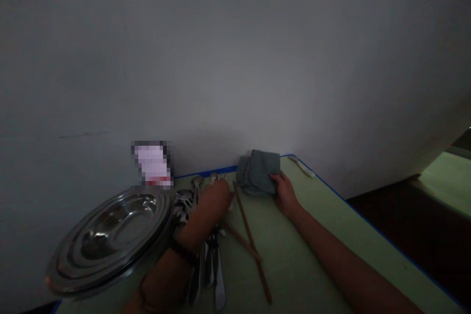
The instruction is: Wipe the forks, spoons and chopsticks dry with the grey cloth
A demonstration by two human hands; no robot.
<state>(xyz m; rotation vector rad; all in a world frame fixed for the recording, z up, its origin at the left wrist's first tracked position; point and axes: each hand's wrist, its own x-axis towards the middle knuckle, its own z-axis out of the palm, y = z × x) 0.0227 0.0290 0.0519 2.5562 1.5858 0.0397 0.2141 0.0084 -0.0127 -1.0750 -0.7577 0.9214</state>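
Observation:
My right hand [286, 194] pinches the near right edge of a folded grey cloth [264, 169] by the back edge of the table. My left hand [220, 196] is curled over the pile of metal cutlery [182, 201], its back turned to me. Fork tines [222, 175] show just beyond its knuckles, and whether the fingers hold that fork is hidden. Spoons [197, 181] lie left of this hand, and knife handles [219, 279] point toward me below it. Two brown chopsticks [245, 218] cross on the table between my hands.
Stacked round steel plates [110, 235] occupy the table's left side. Behind them a blurred-out screen or card [152, 162] leans against the wall [221, 59]. A light-handled utensil [302, 167] lies at the back right corner of the green, blue-edged table [294, 265].

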